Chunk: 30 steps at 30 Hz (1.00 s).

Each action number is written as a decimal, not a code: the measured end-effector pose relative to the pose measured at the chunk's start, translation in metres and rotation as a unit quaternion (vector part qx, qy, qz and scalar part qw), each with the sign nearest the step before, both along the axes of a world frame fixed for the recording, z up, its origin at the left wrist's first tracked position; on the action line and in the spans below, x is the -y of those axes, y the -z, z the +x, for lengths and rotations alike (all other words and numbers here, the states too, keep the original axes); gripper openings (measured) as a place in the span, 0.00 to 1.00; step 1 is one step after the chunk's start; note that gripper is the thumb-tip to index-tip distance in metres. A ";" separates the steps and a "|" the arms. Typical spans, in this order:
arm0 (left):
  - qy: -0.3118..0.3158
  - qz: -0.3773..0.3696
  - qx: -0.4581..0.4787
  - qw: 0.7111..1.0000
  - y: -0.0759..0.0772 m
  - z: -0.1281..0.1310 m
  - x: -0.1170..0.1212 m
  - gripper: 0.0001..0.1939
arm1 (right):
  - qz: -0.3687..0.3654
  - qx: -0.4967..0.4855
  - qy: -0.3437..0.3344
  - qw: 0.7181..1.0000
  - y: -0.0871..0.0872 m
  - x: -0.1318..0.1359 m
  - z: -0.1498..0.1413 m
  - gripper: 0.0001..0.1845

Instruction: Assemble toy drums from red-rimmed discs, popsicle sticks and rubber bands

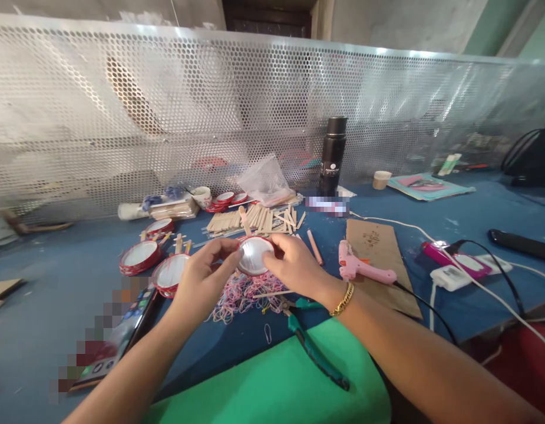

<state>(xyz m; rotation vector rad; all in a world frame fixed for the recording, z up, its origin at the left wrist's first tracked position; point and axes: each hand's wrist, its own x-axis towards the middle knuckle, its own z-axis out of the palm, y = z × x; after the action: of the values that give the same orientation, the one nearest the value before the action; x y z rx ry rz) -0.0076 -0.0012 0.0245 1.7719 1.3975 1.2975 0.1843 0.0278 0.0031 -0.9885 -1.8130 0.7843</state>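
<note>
My left hand (212, 265) and my right hand (294, 259) grip a small red-rimmed disc (253, 255) from its two sides, thumbs on its pale shiny face. A flat wooden stick (244, 221) stands up from the disc's far edge. Beneath my hands lies a tangled heap of pink and purple rubber bands (243, 296). Beyond them is a pile of wooden craft sticks (258, 218). Similar red-rimmed discs (140, 254) lie in stacks to the left, some with sticks. Green-handled pliers (319, 356) rest near my right wrist.
A pink glue gun (367, 270) lies on a cardboard piece (402, 282) at right, beside a power strip (458, 275) with cables. A phone (117, 344) is at left. Behind stand a black bottle (333, 156) and a perforated metal panel (188, 106). Green sheet material (254, 386) covers the front.
</note>
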 end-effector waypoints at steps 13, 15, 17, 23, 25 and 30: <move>-0.003 -0.010 0.104 0.995 0.009 0.012 0.003 0.18 | 0.019 -0.001 -0.032 0.999 0.001 0.009 -0.005 0.05; -0.012 -0.011 0.108 0.994 0.006 0.011 0.003 0.17 | 0.026 -0.007 -0.041 0.999 -0.001 0.009 -0.003 0.09; -0.015 -0.013 0.109 0.994 0.003 0.010 0.004 0.17 | 0.035 -0.024 -0.044 0.998 -0.002 0.009 -0.001 0.09; -0.008 -0.028 0.112 0.993 0.004 0.010 0.003 0.16 | 0.069 -0.016 -0.003 0.997 0.000 0.008 -0.001 0.05; -0.009 -0.032 0.105 0.994 0.005 0.010 0.002 0.16 | 0.078 -0.007 0.004 0.997 0.001 0.007 -0.001 0.06; -0.011 -0.035 0.114 0.993 0.003 0.011 0.002 0.19 | 0.089 -0.002 0.009 0.996 0.001 0.007 -0.001 0.07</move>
<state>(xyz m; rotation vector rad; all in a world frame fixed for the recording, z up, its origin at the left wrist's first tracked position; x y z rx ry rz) 0.0031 -0.0036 0.0213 1.5128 1.3200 1.3957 0.1828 0.0208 0.0019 -0.8866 -1.8331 0.6012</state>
